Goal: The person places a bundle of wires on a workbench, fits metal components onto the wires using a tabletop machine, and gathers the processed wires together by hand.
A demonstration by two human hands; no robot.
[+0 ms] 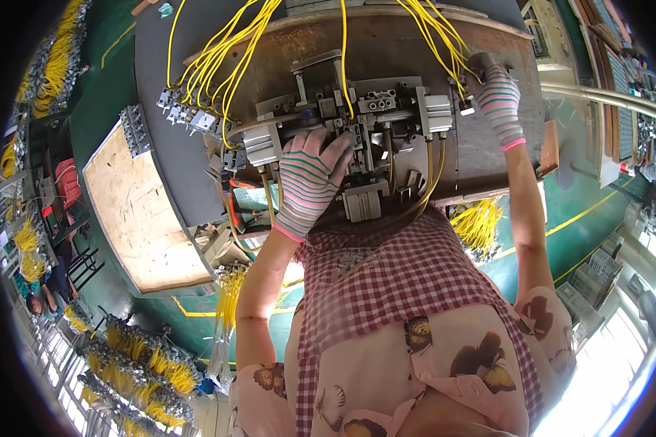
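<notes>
Both hands wear striped knit gloves with pink cuffs. My left hand [313, 175] reaches into a metal clamping fixture [364, 102] on the workbench. Its fingers are bent and closed at the middle of the fixture, and what they hold is hidden. A single yellow cable [345, 58] runs down into the fixture just beyond those fingertips. Out to the right, my right hand [497, 102] is closed at the lower ends of a yellow cable bundle [444, 44]. A small white-and-dark end piece [466, 111] shows below its fingers.
Left of the fixture, more yellow cables [229, 54] end in grey metal connectors [193, 113]. Pneumatic cylinders [262, 146] with hoses flank the fixture. A wooden board [142, 211] lies at the left. Cable bundles [146, 364] stand farther off on the green floor.
</notes>
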